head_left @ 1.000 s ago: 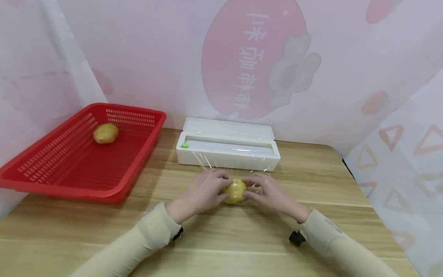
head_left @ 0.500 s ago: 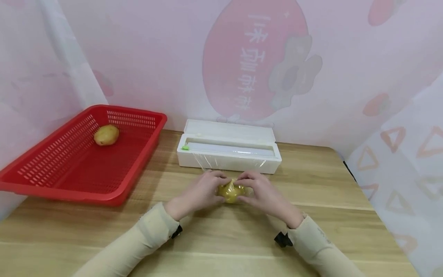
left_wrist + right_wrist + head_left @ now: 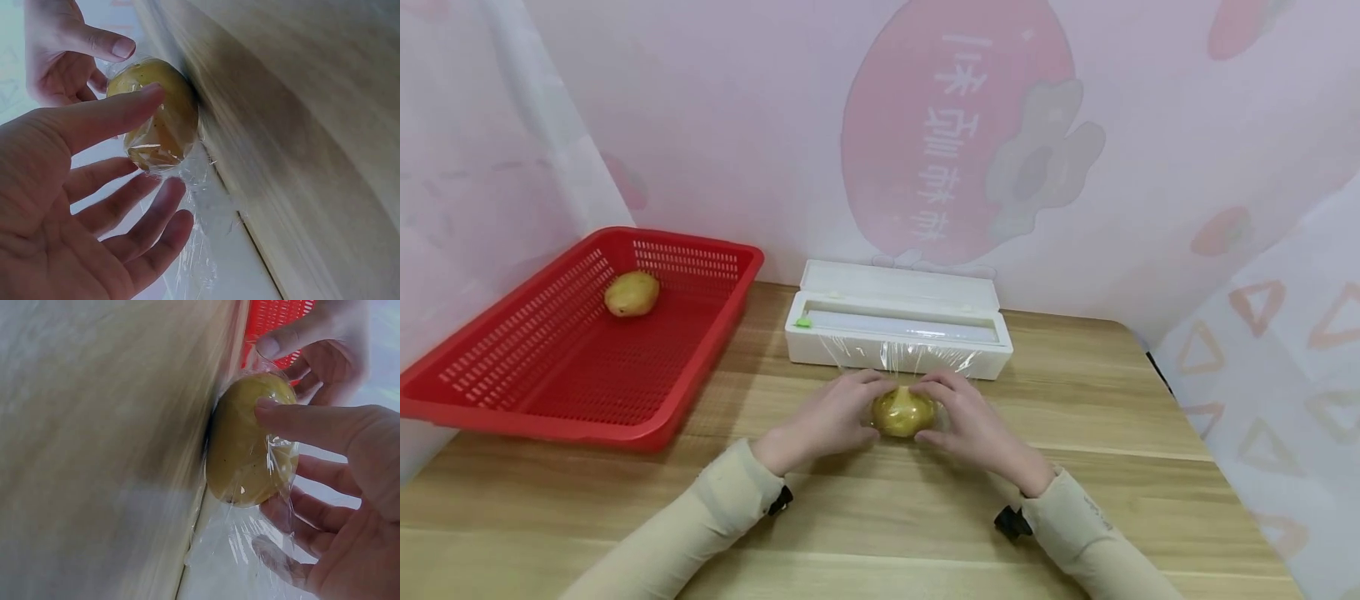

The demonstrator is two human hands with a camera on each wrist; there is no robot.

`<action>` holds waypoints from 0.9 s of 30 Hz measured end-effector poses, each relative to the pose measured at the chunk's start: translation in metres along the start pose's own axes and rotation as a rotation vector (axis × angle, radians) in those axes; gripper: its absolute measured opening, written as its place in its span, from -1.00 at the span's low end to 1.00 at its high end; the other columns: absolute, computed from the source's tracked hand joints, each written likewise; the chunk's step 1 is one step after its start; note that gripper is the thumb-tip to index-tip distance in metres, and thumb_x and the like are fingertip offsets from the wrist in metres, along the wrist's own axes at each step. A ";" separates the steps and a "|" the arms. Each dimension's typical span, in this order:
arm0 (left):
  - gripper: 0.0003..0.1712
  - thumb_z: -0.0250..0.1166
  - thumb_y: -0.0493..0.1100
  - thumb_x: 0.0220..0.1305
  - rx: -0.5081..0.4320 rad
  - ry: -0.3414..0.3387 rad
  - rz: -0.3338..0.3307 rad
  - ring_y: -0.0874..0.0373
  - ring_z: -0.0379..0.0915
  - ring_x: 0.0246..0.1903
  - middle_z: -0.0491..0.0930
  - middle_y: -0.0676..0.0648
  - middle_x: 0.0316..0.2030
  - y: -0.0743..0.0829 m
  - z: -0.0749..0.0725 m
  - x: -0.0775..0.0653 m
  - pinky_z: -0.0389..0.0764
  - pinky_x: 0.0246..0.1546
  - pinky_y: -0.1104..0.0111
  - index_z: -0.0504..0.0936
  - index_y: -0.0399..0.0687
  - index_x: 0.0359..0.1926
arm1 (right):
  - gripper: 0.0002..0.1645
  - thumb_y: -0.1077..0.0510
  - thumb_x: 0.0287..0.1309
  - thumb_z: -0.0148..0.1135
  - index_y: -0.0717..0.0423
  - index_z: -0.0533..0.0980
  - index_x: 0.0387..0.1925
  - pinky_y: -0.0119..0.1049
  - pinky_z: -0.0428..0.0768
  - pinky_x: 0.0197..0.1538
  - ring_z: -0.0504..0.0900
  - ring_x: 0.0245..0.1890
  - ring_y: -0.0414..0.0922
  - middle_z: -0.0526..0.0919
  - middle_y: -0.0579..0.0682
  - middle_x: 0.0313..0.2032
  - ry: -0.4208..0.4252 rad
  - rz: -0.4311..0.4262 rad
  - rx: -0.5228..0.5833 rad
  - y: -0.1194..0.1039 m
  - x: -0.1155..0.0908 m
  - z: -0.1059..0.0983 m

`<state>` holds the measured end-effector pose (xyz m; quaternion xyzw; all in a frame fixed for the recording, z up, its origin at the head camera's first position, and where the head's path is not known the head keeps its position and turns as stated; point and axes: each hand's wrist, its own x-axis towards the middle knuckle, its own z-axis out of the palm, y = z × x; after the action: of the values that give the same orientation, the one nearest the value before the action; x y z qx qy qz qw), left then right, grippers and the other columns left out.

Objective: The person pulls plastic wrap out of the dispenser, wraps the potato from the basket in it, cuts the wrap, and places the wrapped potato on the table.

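Observation:
A potato (image 3: pixel 904 413) wrapped in clear cling film sits on the wooden table, between both hands. My left hand (image 3: pixel 827 420) grips its left end, with the thumb on the near side and the fingers at the far side. From the right, my right hand (image 3: pixel 976 425) holds the other end the same way, as the right wrist view shows on the film-covered potato (image 3: pixel 250 440). Stretched cling film (image 3: pixel 895 357) runs from the potato back to a white dispenser box (image 3: pixel 898 350). Its lid stands open and a roll (image 3: pixel 902 325) lies inside.
A red plastic basket (image 3: pixel 658 417) stands at the left, with another potato (image 3: pixel 632 293) in it. A green slider (image 3: pixel 803 322) sits at the left end of the dispenser. A patterned sheet (image 3: pixel 760 125) hangs behind the table.
My right hand has moved slightly left and closed in on the potato. The potato has turned and now lies sideways, with the film drawn tighter towards the dispenser.

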<state>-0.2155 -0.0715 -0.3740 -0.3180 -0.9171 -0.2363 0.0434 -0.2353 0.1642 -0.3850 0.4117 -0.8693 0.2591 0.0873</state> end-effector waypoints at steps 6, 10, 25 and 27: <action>-0.25 0.60 -0.20 -0.08 0.045 0.049 0.020 -0.08 0.43 0.08 0.51 -0.18 0.11 0.000 -0.001 0.001 0.47 0.09 0.09 0.55 -0.17 0.20 | -0.24 0.16 -0.18 0.64 0.22 0.52 0.11 -0.04 0.45 0.16 0.48 0.08 0.01 0.52 0.07 0.07 -0.008 0.050 -0.024 0.002 0.002 0.000; -0.31 0.56 -0.14 0.01 0.037 0.034 0.012 -0.06 0.46 0.04 0.54 -0.17 0.09 0.000 0.000 0.002 0.49 0.05 0.10 0.55 -0.17 0.19 | -0.23 0.16 -0.21 0.66 0.20 0.51 0.10 -0.01 0.44 0.16 0.48 0.09 0.03 0.53 0.08 0.07 -0.034 0.104 -0.028 0.001 0.005 0.000; -0.21 0.51 -0.09 0.10 -0.017 -0.038 -0.080 -0.07 0.46 0.10 0.53 -0.20 0.13 -0.006 0.004 0.000 0.47 0.09 0.09 0.41 -0.20 0.31 | -0.19 0.12 -0.17 0.64 0.17 0.44 0.14 0.03 0.37 0.20 0.41 0.12 0.05 0.46 0.10 0.10 -0.080 0.151 -0.033 0.003 0.015 0.008; -0.22 0.49 -0.08 0.13 -0.018 -0.046 -0.076 -0.07 0.45 0.11 0.52 -0.21 0.14 -0.005 0.004 0.001 0.47 0.09 0.10 0.40 -0.20 0.32 | -0.20 0.08 -0.12 0.62 0.18 0.43 0.15 0.01 0.39 0.18 0.43 0.11 0.04 0.46 0.10 0.10 -0.084 0.153 -0.038 0.004 0.015 0.008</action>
<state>-0.2194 -0.0727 -0.3793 -0.2886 -0.9272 -0.2385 0.0106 -0.2475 0.1519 -0.3873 0.3529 -0.9059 0.2310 0.0385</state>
